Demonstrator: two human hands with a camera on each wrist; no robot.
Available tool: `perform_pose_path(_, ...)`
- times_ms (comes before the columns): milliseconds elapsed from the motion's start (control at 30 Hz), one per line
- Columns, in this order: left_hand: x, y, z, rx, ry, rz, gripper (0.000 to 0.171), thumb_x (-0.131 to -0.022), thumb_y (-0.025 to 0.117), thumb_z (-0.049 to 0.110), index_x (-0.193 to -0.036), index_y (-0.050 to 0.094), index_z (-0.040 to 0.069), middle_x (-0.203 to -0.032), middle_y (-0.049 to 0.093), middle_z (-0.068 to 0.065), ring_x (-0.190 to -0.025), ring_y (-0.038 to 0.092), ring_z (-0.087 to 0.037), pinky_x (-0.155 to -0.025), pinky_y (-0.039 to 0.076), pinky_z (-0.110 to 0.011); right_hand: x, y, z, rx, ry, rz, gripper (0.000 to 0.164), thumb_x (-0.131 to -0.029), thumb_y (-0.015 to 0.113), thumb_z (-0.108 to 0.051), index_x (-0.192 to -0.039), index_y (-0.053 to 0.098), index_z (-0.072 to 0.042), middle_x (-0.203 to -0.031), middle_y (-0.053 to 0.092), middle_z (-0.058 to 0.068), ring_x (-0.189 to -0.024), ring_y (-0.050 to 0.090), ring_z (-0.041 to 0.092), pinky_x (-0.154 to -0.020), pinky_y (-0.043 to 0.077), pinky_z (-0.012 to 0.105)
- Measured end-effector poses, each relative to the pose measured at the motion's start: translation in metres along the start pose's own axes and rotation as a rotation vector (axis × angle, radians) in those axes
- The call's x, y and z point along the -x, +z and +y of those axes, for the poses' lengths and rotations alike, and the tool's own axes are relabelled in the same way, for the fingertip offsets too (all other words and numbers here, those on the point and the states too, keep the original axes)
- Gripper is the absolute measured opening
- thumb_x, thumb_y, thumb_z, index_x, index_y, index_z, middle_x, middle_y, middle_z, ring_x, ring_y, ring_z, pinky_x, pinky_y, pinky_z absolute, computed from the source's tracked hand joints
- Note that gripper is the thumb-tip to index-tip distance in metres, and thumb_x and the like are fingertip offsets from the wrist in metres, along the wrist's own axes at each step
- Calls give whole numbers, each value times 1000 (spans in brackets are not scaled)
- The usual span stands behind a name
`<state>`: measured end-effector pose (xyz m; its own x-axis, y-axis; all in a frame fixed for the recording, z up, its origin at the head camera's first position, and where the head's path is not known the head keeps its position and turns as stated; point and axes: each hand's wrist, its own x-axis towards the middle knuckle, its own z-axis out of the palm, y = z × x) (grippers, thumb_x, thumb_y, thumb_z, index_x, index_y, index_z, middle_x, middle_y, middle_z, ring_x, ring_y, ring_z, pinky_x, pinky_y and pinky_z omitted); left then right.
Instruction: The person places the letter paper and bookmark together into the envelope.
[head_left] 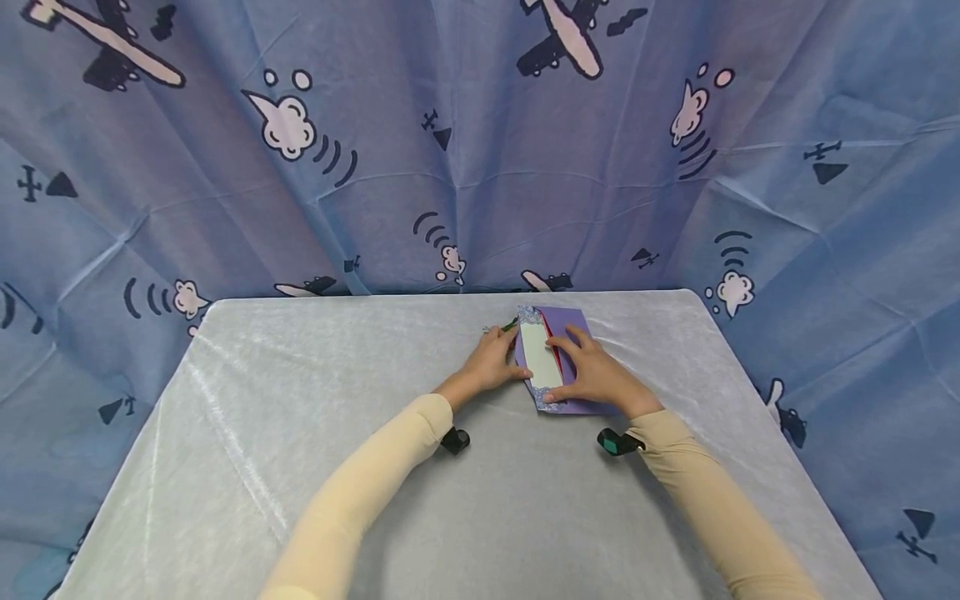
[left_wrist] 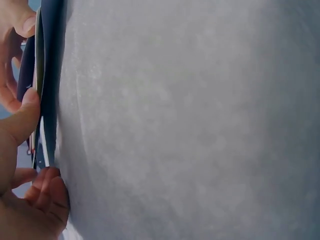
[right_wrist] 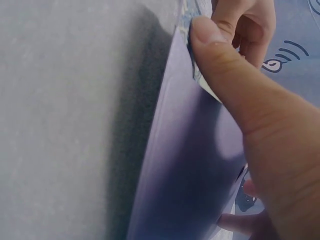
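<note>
A purple folded card (head_left: 572, 323) lies toward the back of the table. On its left part is a pale panel (head_left: 536, 354) with blue patterned bands at both ends, and a red strip shows along the panel's right side. My left hand (head_left: 491, 358) grips the card's left edge, thumb on the panel. From the right, my right hand (head_left: 600, 375) holds the panel, thumb on its near patterned band and a fingertip at its right side. Close up in the right wrist view, the right thumb (right_wrist: 220, 60) presses that band above the purple sheet (right_wrist: 185, 150).
A small dark green item (head_left: 510, 324) sticks out by the left fingertips. The table (head_left: 300, 375) has a pale plush cover. Behind its far edge hangs a blue curtain (head_left: 480, 125) with airplane prints. Dark wrist devices (head_left: 619, 442) hang beneath both sleeves.
</note>
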<state>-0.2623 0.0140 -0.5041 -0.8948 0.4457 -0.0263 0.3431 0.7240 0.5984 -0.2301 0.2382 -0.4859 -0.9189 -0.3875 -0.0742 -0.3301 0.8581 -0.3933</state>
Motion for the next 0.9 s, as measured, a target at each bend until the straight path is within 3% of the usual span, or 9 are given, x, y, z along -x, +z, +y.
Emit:
perform_pose_path(300, -1, 4, -2, -64, 23, 11, 98, -79, 80, 46, -155, 32, 7, -135, 47, -16, -120, 43, -27, -106, 41, -38, 0, 0, 0, 9, 8, -4, 105, -64, 83, -65, -149, 41, -20, -160, 19, 29, -139, 35, 55, -107, 37, 65)
perform_pose_path(500, -4, 7, 1, -99, 41, 2, 96, -80, 79, 48, -154, 34, 7, -146, 42, -18, -129, 39, -32, -111, 37, -44, 0, 1, 0, 10, 4, 0, 105, -64, 81, -66, -149, 41, -21, -160, 20, 28, -138, 37, 54, -107, 38, 65)
perform_pose_path(900, -12, 15, 11, -133, 5, -12, 101, -78, 78, 53, -156, 30, 11, -160, 27, -18, -137, 33, -32, -110, 32, -47, 1, 0, -1, 1, -5, 15, 106, -63, 83, -65, -149, 41, -19, -159, 20, 30, -137, 39, 56, -105, 40, 64)
